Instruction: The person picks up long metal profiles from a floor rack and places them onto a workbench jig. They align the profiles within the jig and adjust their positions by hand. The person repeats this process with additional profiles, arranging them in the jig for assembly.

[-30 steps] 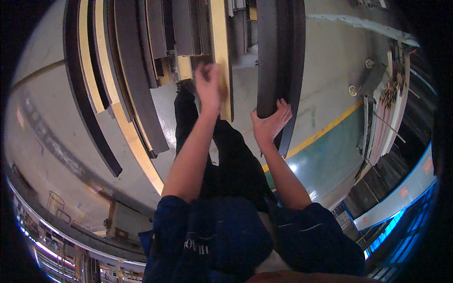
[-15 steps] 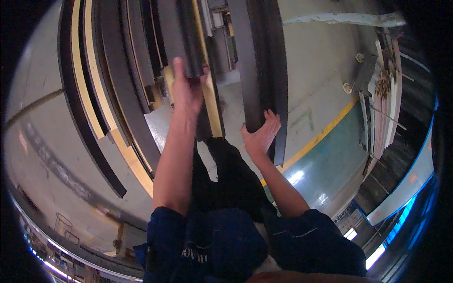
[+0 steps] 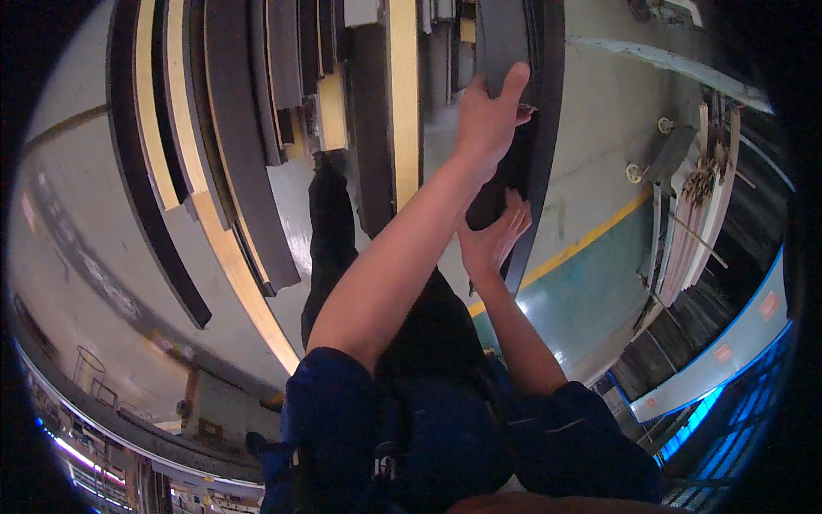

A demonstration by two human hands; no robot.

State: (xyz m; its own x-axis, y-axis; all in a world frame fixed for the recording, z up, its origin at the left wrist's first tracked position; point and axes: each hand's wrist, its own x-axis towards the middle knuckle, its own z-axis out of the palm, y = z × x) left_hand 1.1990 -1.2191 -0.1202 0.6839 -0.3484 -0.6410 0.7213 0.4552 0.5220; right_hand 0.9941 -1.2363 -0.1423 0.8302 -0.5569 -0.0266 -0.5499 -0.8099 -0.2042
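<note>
My left hand reaches across to the right and grips the near end of a shorter dark grey board, its thumb on top. That board lies over or within a longer dark board, which runs away from me on the right. Closer to me, my right hand is closed around the longer board near its near end, thumb on one side and fingers on the other. The undersides of both boards and some fingertips are hidden. Left of my hands stand a dark board and a pale yellow-edged strip.
Several long dark boards with pale edges lie side by side at the left. A pale wooden bar sticks out toward me among them. On the right are a wheeled cart, stacked pale strips and a yellow floor line.
My left hand has moved right with the shorter dark board, from the middle to the longer board. My right hand has shifted slightly right, still holding the longer board. My view has shifted.
</note>
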